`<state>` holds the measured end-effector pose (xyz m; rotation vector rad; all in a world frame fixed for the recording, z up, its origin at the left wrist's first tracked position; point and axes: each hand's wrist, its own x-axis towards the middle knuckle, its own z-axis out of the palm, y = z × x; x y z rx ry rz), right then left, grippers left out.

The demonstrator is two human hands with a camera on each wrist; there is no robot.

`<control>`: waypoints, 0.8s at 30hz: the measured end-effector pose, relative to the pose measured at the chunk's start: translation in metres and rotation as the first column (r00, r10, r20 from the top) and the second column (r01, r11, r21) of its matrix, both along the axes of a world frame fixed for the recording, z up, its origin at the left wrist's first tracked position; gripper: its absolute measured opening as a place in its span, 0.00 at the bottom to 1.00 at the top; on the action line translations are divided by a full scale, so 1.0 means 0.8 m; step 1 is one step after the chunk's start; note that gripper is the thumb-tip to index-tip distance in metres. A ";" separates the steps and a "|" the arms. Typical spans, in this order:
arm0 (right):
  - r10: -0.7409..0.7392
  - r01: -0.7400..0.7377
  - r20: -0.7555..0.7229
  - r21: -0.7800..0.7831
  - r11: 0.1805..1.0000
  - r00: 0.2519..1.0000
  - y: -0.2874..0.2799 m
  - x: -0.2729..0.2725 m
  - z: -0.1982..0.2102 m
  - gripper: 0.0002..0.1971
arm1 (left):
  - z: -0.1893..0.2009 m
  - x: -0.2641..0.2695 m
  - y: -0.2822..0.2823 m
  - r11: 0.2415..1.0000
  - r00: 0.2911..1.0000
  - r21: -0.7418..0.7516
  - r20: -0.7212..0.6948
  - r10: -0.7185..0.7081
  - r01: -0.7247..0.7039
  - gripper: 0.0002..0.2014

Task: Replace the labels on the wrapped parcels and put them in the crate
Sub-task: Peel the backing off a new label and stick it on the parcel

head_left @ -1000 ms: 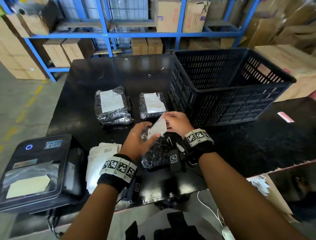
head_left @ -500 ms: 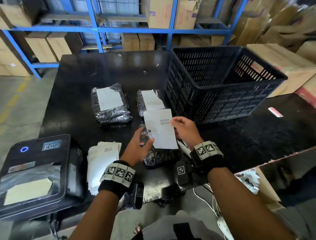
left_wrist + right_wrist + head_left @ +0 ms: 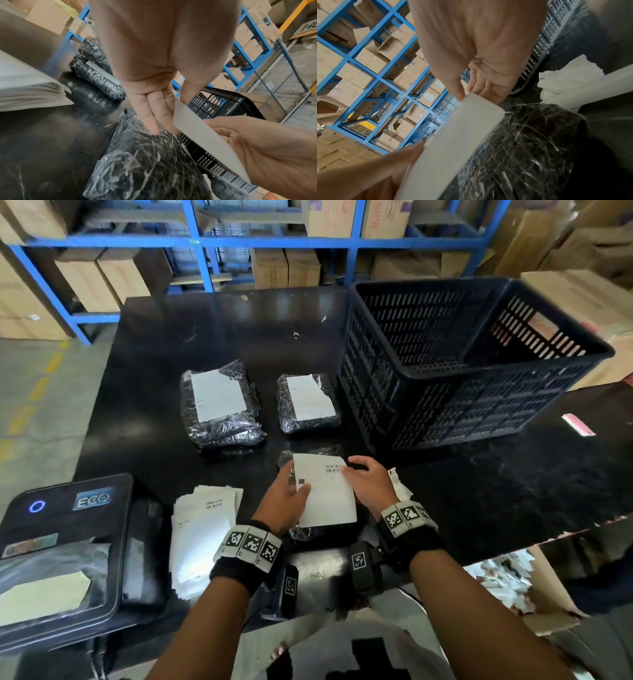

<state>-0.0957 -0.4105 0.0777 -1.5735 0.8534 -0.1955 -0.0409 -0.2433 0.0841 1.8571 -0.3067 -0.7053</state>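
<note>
Above the near parcel (image 3: 318,534) on the surface, a label (image 3: 325,491) is pinched by both hands (image 3: 286,501), (image 3: 368,484). If lowered crooked, it could wrinkle on the wrap.

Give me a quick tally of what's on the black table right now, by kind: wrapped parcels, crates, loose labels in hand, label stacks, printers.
Wrapped parcels: 3 (far left, by the crate, under the hands)
Crates: 1
Labels held in both hands: 1
Label stacks: 1
Printers: 1
Total: 7
</note>
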 end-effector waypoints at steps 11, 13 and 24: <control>0.119 -0.124 -0.063 -0.095 0.988 0.991 -0.027 0.028 -0.022 0.06 | -0.016 0.017 -0.025 0.994 0.999 0.105 -0.030 0.020 -0.017 0.26; 0.135 -0.141 -0.053 -0.128 0.982 0.989 -0.029 0.028 -0.026 0.06 | -0.019 0.017 -0.027 0.992 1.000 0.125 -0.017 0.007 -0.005 0.27; 0.199 -0.216 -0.119 -0.161 0.963 0.973 -0.025 0.032 -0.039 0.06 | -0.030 0.022 -0.026 0.957 1.000 0.291 0.010 -0.014 0.010 0.28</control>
